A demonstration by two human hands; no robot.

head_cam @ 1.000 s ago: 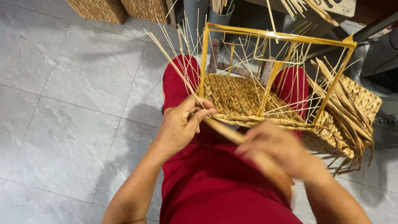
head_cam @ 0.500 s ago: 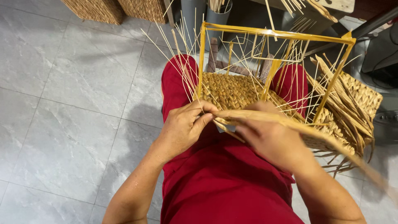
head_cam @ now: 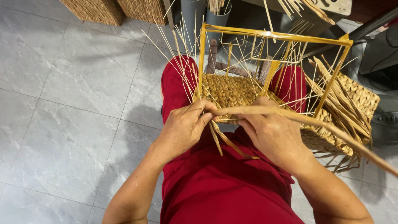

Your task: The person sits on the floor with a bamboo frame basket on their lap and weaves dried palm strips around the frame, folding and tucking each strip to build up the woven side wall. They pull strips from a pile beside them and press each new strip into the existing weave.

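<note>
- Left hand (head_cam: 182, 129) pinches thin stakes at the basket's (head_cam: 236, 92) near edge, steadying them.
- Right hand (head_cam: 275, 133) clenches a long flat straw strand (head_cam: 315, 121), pulling it taut rightward.
- Half-woven basket on a yellow wire frame (head_cam: 273, 36) rests across the red-clothed lap (head_cam: 215, 182).

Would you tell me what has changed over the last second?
The right hand moved up to the basket edge beside the left hand, drawing the long strand out to the right. The basket stayed on the lap, left hand gripping its edge.
</note>
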